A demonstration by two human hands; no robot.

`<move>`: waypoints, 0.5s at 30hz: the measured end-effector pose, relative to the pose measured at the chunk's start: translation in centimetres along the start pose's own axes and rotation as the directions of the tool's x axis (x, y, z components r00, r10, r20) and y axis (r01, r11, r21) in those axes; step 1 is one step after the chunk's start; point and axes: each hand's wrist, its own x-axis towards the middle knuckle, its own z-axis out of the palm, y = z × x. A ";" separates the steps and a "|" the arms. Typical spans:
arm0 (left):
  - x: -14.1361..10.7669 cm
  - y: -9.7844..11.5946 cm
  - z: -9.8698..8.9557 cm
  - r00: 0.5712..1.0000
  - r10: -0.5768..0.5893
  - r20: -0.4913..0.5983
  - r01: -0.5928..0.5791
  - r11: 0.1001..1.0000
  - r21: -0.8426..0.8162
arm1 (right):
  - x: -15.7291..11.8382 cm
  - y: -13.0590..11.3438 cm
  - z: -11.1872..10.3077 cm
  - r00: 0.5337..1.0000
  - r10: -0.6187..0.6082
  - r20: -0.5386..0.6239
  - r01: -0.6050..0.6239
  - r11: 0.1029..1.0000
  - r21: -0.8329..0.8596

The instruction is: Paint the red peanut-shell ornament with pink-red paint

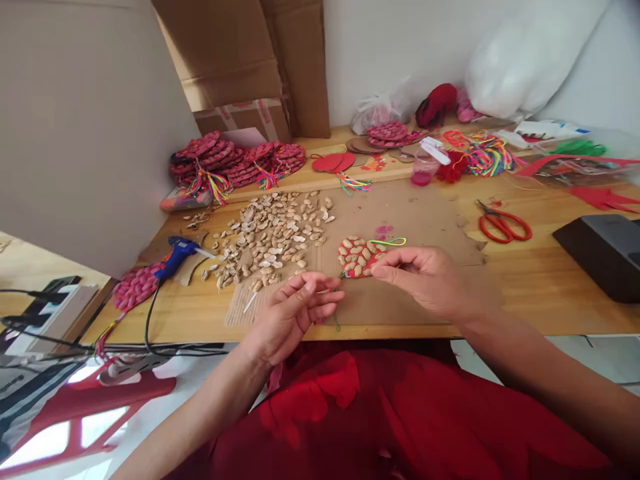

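Observation:
A red disc (pixel 358 257) covered with peanut shells lies on the brown cardboard sheet (pixel 410 220), with a yellow-green cord loop (pixel 393 241) at its upper right. My right hand (pixel 425 277) is at the disc's right edge, thumb and forefinger pinched together; anything between them is too small to make out. My left hand (pixel 300 308) is just below and left of the disc, palm partly up, fingers apart and curled loosely, holding nothing visible. Left of the disc spreads a pile of peanut shells (pixel 273 230).
A blue glue gun (pixel 179 257) rests at the left beside a pink shell-covered disc (pixel 136 287). Red-handled scissors (pixel 503 223) and a black box (pixel 600 253) are at the right. Stacked pink discs (pixel 215 160), a plastic cup (pixel 424 168) and colourful tassels (pixel 487 155) line the back.

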 end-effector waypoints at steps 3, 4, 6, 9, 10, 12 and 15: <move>0.6 0.1 -1.1 0.998 0.025 -0.055 -0.022 0.998 0.052 | 0.4 -0.4 -3.0 0.990 -0.009 -0.137 -0.007 0.993 -0.116; 0.7 0.1 -1.5 0.996 0.033 -0.082 -0.028 0.997 0.065 | 0.5 -0.6 -4.0 0.982 -0.015 -0.188 -0.016 0.987 -0.163; 0.8 0.1 -2.1 0.991 0.055 -0.123 -0.043 0.994 0.098 | 0.8 -0.9 -6.1 0.964 -0.027 -0.266 -0.040 0.969 -0.244; 0.9 0.2 -2.8 0.985 0.110 -0.134 -0.090 0.984 0.152 | 1.4 -1.4 -9.2 0.926 -0.026 -0.378 -0.105 0.941 -0.322; 0.9 0.3 -3.0 0.982 0.132 -0.134 -0.108 0.979 0.176 | 1.6 -1.6 -10.2 0.911 -0.028 -0.412 -0.123 0.934 -0.335; 1.0 0.2 -3.3 0.973 0.186 -0.135 -0.154 0.963 0.221 | 1.9 -2.0 -12.2 0.870 -0.050 -0.491 -0.158 0.914 -0.373; 1.0 -0.1 -3.7 0.959 0.246 -0.139 -0.183 0.917 0.355 | 2.2 -2.5 -15.2 0.772 -0.119 -0.624 -0.229 0.864 -0.448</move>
